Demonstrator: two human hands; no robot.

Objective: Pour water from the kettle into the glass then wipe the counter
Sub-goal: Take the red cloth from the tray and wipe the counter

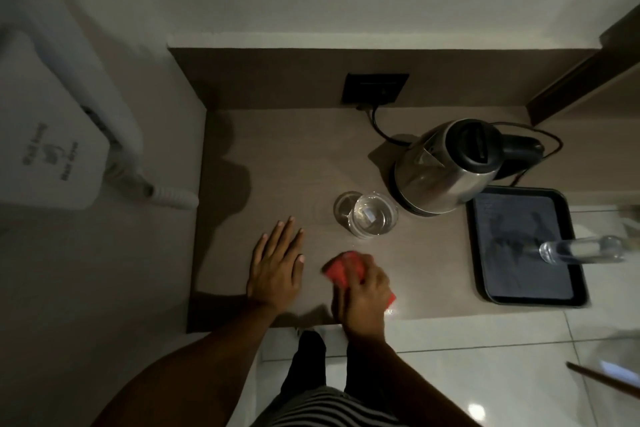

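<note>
A steel kettle (446, 166) with a black lid and handle stands on its base at the back right of the brown counter (294, 163). A clear glass (369, 215) holding water sits just left of it. My right hand (365, 291) presses a red cloth (343, 269) onto the counter near the front edge, below the glass. My left hand (277, 263) lies flat on the counter to the left of the cloth, fingers spread, holding nothing.
A black tray (526, 246) with a dark mat sits at the right, with a clear bottle (581, 250) lying across it. The kettle's cord runs to a black wall socket (375, 88). A white wall unit (52, 135) hangs at the left. Tiled floor lies below.
</note>
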